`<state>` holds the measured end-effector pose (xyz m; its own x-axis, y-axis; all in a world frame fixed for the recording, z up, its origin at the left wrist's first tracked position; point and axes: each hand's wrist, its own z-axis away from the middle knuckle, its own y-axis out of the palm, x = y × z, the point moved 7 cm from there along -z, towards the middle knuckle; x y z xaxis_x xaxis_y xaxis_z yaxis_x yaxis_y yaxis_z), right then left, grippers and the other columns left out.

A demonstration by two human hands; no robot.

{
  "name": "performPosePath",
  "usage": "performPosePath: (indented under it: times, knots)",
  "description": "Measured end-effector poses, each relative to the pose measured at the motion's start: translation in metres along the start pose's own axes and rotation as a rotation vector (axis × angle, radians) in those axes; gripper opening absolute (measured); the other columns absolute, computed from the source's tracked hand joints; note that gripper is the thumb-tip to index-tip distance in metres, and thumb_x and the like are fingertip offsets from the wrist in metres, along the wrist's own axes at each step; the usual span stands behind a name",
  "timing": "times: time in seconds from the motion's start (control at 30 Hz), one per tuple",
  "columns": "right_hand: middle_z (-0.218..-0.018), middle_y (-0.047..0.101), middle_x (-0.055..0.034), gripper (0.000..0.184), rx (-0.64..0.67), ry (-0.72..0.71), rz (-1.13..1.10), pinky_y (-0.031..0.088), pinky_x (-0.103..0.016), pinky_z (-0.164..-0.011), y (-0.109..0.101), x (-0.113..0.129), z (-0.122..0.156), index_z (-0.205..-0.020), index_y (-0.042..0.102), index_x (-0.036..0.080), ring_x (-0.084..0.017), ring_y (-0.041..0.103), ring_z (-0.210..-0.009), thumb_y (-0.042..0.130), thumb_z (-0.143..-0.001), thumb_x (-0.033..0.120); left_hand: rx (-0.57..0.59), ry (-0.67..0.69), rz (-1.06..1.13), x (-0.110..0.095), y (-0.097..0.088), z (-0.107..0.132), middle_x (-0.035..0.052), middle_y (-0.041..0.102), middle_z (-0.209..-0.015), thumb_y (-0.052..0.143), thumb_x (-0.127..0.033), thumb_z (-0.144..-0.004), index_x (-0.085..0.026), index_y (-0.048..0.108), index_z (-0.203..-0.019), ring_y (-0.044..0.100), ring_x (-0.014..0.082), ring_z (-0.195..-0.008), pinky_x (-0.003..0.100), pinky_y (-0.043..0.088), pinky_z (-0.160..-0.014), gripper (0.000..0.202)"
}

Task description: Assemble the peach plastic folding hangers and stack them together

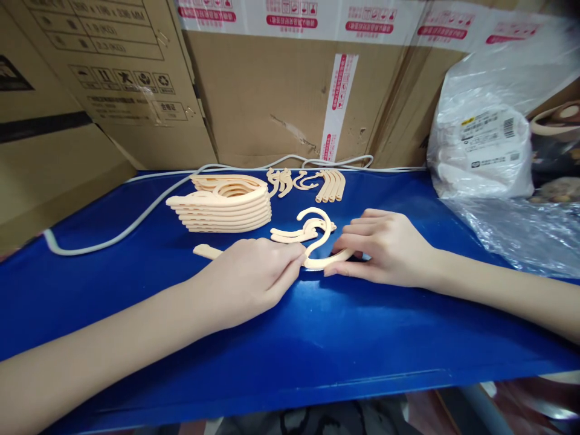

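A cream plastic folding hanger point(319, 263) lies low over the blue tabletop, its curved hook standing up. My left hand point(254, 272) is closed on it at the base of the hook, and the end of a cream arm sticks out to the left behind that hand. On the other side, my right hand point(385, 248) wraps its fingers and thumb round the hanger's right arm; part of that arm is hidden under the palm. Just behind the hook are loose cream hanger pieces point(290, 235). A neat stack of cream hanger parts point(222, 217) sits farther back, left of centre.
Along the back lie small cream hook pieces point(304, 181) and several short cream arms point(333, 186). A white cable point(154, 211) runs across the blue table point(317, 350). Cardboard boxes point(272, 90) wall off the back and left. Plastic-wrapped goods point(484, 145) stand at right.
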<state>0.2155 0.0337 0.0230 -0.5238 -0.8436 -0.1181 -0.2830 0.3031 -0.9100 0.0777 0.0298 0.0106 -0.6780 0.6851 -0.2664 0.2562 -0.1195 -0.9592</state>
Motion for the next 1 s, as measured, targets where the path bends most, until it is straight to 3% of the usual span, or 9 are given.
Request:
performPosePath:
  times: [0.2,0.37,0.57,0.73,0.83,1.0]
  knots:
    - [-0.057,0.054,0.0002,0.057,-0.048,0.067,0.039,0.034,-0.031,-0.065,-0.002,-0.008,-0.003,-0.063,0.058,0.016,-0.014,0.05,-0.056,0.056,-0.081,0.07,-0.057,0.105,-0.14,-0.003,0.003,0.002,-0.0039,0.052,-0.055,0.046,-0.038,-0.096,-0.019,0.05,-0.071,0.049,0.0125,-0.046,0.026,0.018,-0.048,0.032]
    - [-0.064,0.059,-0.0009,0.066,-0.044,0.176,0.002,0.036,-0.03,-0.065,-0.001,-0.016,-0.001,-0.08,0.06,0.015,-0.015,0.054,-0.059,0.057,-0.07,0.08,-0.181,0.235,-0.203,-0.005,0.004,0.005,-0.004,0.054,-0.054,0.044,-0.039,-0.098,-0.019,0.05,-0.072,0.049,0.0122,-0.043,0.026,0.016,-0.046,0.034]
    - [-0.084,0.066,-0.007,0.073,-0.125,0.127,-0.033,0.039,-0.035,-0.076,-0.004,-0.017,0.0,-0.094,0.058,0.015,-0.021,0.058,-0.075,0.056,-0.068,0.083,-0.195,0.27,-0.23,-0.011,0.001,0.006,-0.004,0.054,-0.052,0.042,-0.041,-0.1,-0.018,0.051,-0.07,0.052,0.0121,-0.043,0.025,0.019,-0.045,0.04]
    - [-0.1,0.067,-0.0087,0.073,-0.177,0.068,-0.1,0.04,-0.039,-0.082,-0.009,-0.016,-0.001,-0.113,0.054,0.016,-0.024,0.059,-0.089,0.059,-0.072,0.077,-0.162,0.257,-0.18,-0.013,0.0,0.006,-0.0036,0.057,-0.056,0.044,-0.042,-0.1,-0.017,0.055,-0.073,0.057,0.0124,-0.047,0.024,0.023,-0.046,0.038]
    - [-0.107,0.065,-0.0125,0.062,-0.263,0.058,-0.06,0.041,-0.041,-0.08,-0.018,-0.014,0.002,-0.117,0.052,0.017,-0.027,0.059,-0.096,0.057,-0.081,0.068,-0.136,0.225,-0.138,-0.01,0.0,0.006,-0.0035,0.058,-0.057,0.047,-0.041,-0.099,-0.017,0.056,-0.074,0.058,0.0125,-0.049,0.023,0.026,-0.047,0.037]
    - [-0.084,0.067,-0.0055,0.03,-0.354,-0.132,0.057,0.039,-0.033,-0.064,-0.023,0.006,0.009,-0.107,0.054,0.018,-0.019,0.058,-0.072,0.053,-0.094,0.045,-0.156,0.182,-0.125,-0.009,-0.003,0.006,-0.0033,0.06,-0.057,0.046,-0.043,-0.099,-0.017,0.057,-0.072,0.056,0.0107,-0.049,0.022,0.028,-0.048,0.039]
